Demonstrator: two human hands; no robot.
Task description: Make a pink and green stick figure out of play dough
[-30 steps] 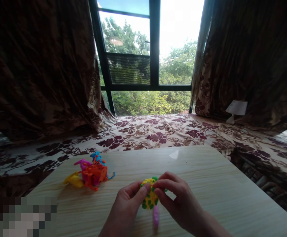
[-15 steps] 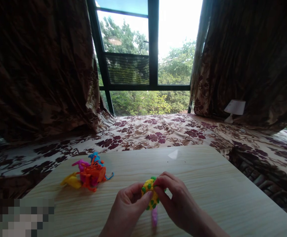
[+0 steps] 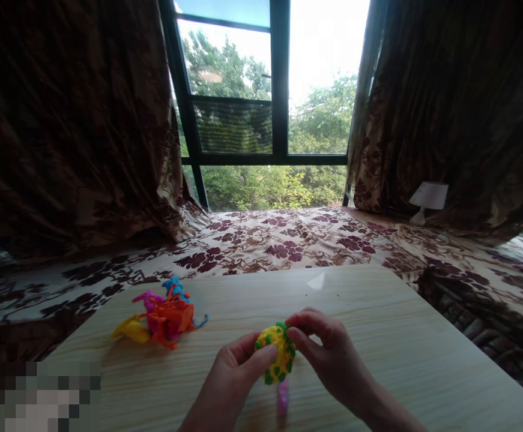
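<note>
A yellow clay piece with green dots (image 3: 281,363) is held above the table, near its front. My left hand (image 3: 238,369) is closed on its left side, thumb across the front face. The fingertips of my right hand (image 3: 326,354) pinch at its upper right edge, where green bits show; whether they hold a separate bit is hidden. Beneath the piece, a pink strip (image 3: 283,399) lies on the table, its upper end covered.
The pale wooden table (image 3: 378,336) carries a heap of orange, pink, yellow and blue clay (image 3: 171,318) at the left. Beyond lies a flowered cloth (image 3: 283,240) before the window. A small white lamp (image 3: 427,197) stands at the right by the curtain.
The dotted clay piece has turned so more of its yellow face shows. My right fingertips have shifted slightly up and right along its edge. My left hand keeps its hold.
</note>
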